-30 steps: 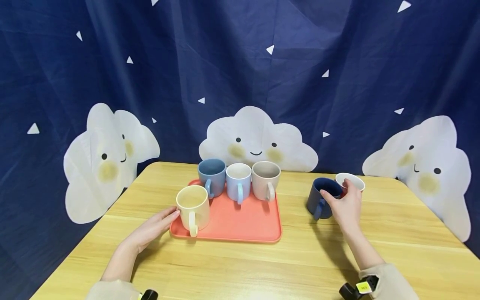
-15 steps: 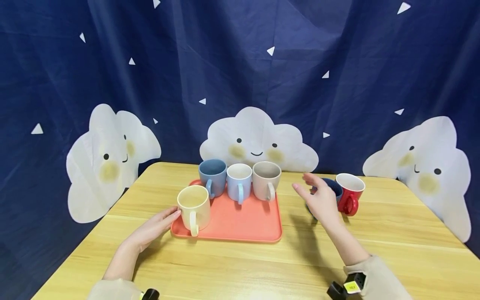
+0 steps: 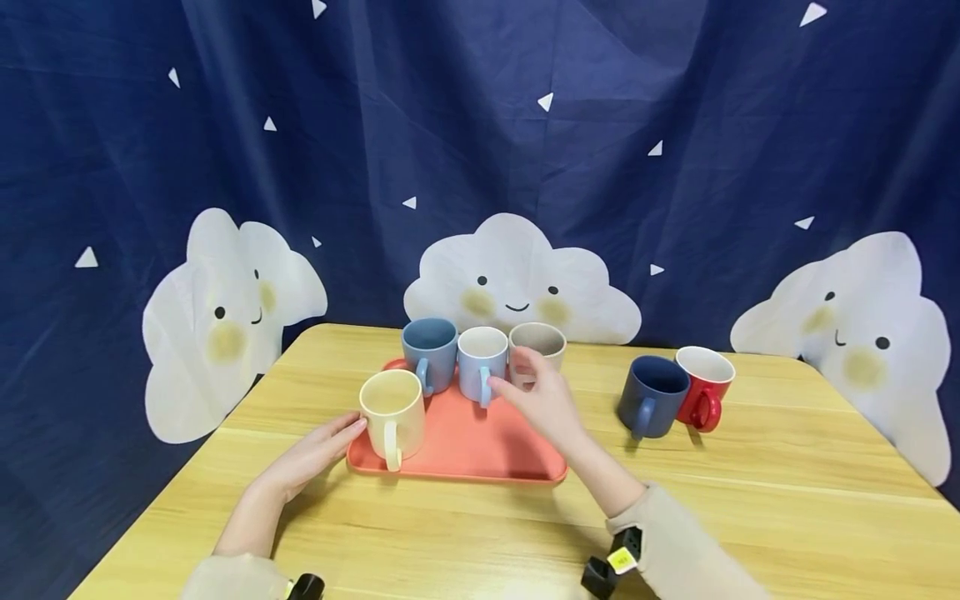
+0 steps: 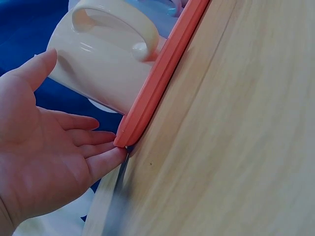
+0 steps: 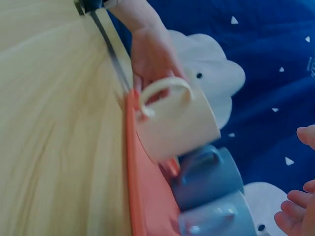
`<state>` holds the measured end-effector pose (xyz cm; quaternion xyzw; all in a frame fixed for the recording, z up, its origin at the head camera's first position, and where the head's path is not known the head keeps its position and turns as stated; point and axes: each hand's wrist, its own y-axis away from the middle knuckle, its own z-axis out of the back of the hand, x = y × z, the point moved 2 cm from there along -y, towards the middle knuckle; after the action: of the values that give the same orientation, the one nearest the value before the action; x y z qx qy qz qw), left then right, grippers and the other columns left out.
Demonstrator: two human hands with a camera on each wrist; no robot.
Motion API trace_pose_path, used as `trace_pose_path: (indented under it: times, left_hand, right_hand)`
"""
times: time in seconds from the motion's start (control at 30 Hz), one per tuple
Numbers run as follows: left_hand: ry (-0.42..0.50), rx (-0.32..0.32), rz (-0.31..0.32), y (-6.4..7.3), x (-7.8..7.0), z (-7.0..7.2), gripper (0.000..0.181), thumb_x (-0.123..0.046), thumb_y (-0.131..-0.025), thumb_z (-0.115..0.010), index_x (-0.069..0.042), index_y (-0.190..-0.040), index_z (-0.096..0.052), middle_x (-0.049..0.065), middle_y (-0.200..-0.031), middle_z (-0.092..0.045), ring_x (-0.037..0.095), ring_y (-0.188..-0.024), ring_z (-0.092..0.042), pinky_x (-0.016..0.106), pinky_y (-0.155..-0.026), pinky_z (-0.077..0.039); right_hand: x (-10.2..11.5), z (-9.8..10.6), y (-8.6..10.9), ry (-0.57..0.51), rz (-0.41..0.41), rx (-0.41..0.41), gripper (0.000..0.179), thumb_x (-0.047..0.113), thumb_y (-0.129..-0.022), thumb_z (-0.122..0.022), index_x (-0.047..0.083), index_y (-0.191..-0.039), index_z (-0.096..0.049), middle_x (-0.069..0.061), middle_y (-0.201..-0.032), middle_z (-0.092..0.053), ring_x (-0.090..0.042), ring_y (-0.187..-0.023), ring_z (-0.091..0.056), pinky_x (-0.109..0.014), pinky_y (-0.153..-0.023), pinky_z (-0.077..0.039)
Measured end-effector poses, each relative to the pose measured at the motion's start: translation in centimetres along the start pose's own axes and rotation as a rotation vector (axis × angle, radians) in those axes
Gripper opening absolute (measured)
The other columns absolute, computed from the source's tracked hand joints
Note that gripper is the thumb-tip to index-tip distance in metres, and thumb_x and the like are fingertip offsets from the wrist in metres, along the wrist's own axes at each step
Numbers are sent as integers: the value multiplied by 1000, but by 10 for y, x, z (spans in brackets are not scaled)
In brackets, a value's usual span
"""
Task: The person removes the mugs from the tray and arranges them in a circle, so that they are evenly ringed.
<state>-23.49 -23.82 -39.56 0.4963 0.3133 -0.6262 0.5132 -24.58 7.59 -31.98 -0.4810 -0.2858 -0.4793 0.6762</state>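
Note:
A cream-yellow mug (image 3: pixel 408 421) stands upright at the front left of the coral tray (image 3: pixel 480 450). Beside it is my left hand (image 3: pixel 318 454), its fingers extended; the left wrist view has their tips at the tray's corner. Along the back of the tray stand a slate-blue mug (image 3: pixel 441 363), a light blue mug (image 3: pixel 471 373) and a grey mug (image 3: pixel 538 337). My right hand (image 3: pixel 551 408) is over the tray's right side, overlapping the grey mug and the light blue mug's handle. Its fingers (image 5: pixel 295 209) are apart with nothing between them in the right wrist view.
To the right of the tray, a navy mug (image 3: pixel 660 408) and a red mug (image 3: pixel 696 398) with a white inside stand close together on the wooden table (image 3: pixel 787 467). A dark blue curtain (image 3: pixel 360 125) with cloud faces hangs behind the table.
My right hand has moved left from the navy and red mugs to over the tray, leaving both where they stood. My left hand stays beside the cream-yellow mug.

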Motion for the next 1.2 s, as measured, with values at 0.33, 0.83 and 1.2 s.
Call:
trace_pose_path:
  times: [0.33,0.83,1.2]
  left_hand:
    - [-8,7,0,1,-2,-1,74,-39,-99,-40,14,-142,-12,31,-148,-13,40,-136,-16,50,-111,-19]
    - [6,15,-20,3,0,-2,71,-41,-100,-35,13,-142,-15,30,-147,-16,39,-136,-16,49,-111,-19]
    - [38,17,-41,3,-2,0,68,-41,-101,-31,13,-141,-19,29,-147,-19,38,-136,-17,47,-111,-21]
  right_hand:
    - [10,-58,0,35,1,90,58,25,-76,-76,0,-124,-54,-14,-118,-59,-27,-108,-54,-43,-94,-47]
    - [13,-119,5,91,-34,159,70,32,-72,-79,-1,-126,-51,-13,-120,-52,-26,-110,-50,-39,-94,-45]
    - [14,-138,3,204,-50,93,91,40,-67,-81,-1,-137,-39,-14,-124,-46,-27,-111,-47,-39,-93,-45]
